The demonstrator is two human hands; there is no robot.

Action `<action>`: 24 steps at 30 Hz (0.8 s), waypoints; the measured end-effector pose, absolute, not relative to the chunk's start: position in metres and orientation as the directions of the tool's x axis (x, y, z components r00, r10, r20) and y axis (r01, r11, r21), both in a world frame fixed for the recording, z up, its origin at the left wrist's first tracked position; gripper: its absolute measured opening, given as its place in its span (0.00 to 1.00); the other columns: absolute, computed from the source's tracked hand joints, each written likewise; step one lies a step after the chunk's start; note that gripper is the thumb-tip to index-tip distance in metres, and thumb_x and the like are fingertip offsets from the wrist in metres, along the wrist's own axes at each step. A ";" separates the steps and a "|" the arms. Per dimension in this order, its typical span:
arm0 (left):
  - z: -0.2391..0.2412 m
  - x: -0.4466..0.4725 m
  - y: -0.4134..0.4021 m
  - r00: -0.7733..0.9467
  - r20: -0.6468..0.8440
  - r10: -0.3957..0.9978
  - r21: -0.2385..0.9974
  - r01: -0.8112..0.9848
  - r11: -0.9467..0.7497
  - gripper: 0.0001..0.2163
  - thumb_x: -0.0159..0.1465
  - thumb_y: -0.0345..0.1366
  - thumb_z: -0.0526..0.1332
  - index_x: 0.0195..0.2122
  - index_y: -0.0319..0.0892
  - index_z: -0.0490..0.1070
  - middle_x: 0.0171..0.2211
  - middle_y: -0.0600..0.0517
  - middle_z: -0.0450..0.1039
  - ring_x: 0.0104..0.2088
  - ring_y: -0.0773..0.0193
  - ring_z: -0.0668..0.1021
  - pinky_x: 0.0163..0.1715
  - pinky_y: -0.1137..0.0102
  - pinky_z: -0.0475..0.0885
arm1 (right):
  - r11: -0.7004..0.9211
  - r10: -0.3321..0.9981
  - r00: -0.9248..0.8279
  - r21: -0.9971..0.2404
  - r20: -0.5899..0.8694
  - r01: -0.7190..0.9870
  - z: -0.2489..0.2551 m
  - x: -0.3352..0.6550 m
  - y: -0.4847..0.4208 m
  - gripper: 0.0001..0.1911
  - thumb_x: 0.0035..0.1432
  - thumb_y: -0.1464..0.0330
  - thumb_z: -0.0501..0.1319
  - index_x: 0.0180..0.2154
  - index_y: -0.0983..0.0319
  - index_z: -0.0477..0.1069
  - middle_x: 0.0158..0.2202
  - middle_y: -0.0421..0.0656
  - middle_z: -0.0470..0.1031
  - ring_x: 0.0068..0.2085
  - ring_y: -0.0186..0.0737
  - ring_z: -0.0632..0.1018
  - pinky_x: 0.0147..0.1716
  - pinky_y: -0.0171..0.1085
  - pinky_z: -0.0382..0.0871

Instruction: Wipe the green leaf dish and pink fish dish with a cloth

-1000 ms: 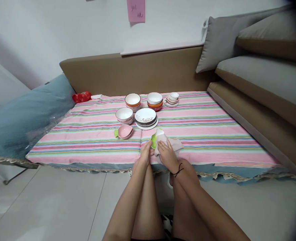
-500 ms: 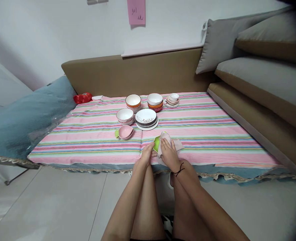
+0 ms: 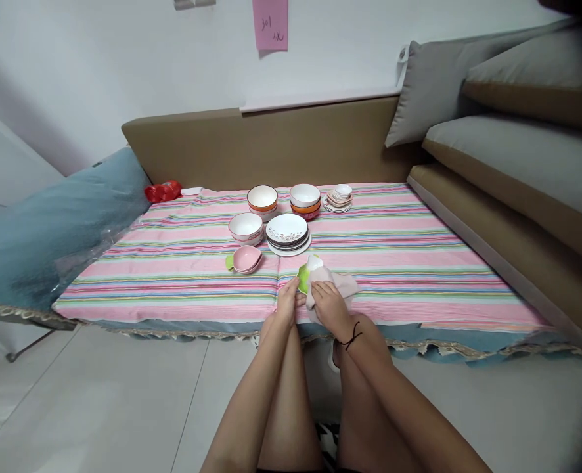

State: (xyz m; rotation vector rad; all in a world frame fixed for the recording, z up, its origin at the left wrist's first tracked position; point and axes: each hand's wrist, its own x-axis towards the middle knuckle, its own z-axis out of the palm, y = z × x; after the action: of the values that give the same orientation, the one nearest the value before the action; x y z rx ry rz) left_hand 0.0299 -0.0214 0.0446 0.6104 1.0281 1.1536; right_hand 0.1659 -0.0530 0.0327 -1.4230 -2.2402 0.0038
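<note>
My left hand [image 3: 289, 297] is closed on the edge of a small green and white dish [image 3: 303, 278], held just above the front of the striped cloth. My right hand [image 3: 329, 305] presses a pale pinkish-grey cloth [image 3: 343, 284] against the dish, fingers bent over the fabric. The cloth covers the dish's right part and hangs to the right. To the left of the hands sits a pink leaf-shaped bowl [image 3: 246, 259] with a green handle. A stack of plates [image 3: 287, 230] stands behind the dish.
Stacked bowls [image 3: 246, 227], orange-rimmed bowls [image 3: 262, 197], white-and-orange bowls [image 3: 305, 196] and small dishes [image 3: 339, 197] stand farther back on the striped cloth [image 3: 173, 276]. A red bundle [image 3: 163, 192] lies at the back left. Large cushions [image 3: 517, 151] are piled at the right.
My right hand and the cloth have slid down over the dish toward me, baring its white upper part. My left hand keeps its hold, shifted slightly left.
</note>
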 end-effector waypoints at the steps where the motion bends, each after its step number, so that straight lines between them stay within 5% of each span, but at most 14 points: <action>1: 0.046 0.030 -0.022 0.054 -0.328 0.943 0.836 -0.449 0.316 0.20 0.46 0.47 0.69 0.32 0.39 0.68 0.17 0.61 0.60 0.14 0.76 0.64 0.16 0.78 0.63 | 0.467 0.850 -0.348 -0.259 0.396 0.846 0.033 0.166 -0.054 0.17 0.63 0.64 0.56 0.51 0.64 0.66 0.50 0.48 0.68 0.47 0.41 0.73 0.46 0.46 0.70; 10: 0.047 0.022 -0.021 0.189 -0.248 0.950 0.785 -0.535 0.312 0.23 0.48 0.43 0.70 0.44 0.43 0.69 0.36 0.52 0.74 0.25 0.71 0.76 0.28 0.73 0.72 | 0.517 0.830 -0.375 -0.318 0.412 0.795 0.034 0.163 -0.054 0.18 0.62 0.62 0.57 0.52 0.62 0.65 0.54 0.48 0.66 0.50 0.43 0.71 0.49 0.49 0.67; 15: 0.045 0.022 -0.021 0.250 -0.200 0.947 0.744 -0.590 0.313 0.18 0.51 0.39 0.69 0.42 0.42 0.71 0.34 0.52 0.74 0.32 0.70 0.77 0.36 0.74 0.71 | 0.540 0.820 -0.392 -0.339 0.417 0.770 0.036 0.157 -0.055 0.20 0.62 0.61 0.57 0.54 0.60 0.64 0.58 0.48 0.62 0.56 0.46 0.67 0.55 0.53 0.61; 24: 0.045 0.024 -0.020 0.230 -0.214 0.949 0.660 -0.683 0.314 0.11 0.50 0.33 0.69 0.32 0.40 0.69 0.29 0.55 0.71 0.32 0.71 0.75 0.40 0.75 0.68 | 0.595 0.788 -0.455 -0.320 0.415 0.737 0.039 0.158 -0.057 0.19 0.62 0.62 0.57 0.52 0.62 0.65 0.53 0.48 0.67 0.49 0.43 0.72 0.48 0.48 0.69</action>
State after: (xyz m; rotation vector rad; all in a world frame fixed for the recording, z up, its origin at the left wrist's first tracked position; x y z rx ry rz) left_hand 0.0236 -0.0205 0.0450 0.4827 0.6585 1.1840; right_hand 0.1578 -0.0572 0.0393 -1.2071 -2.2974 0.1267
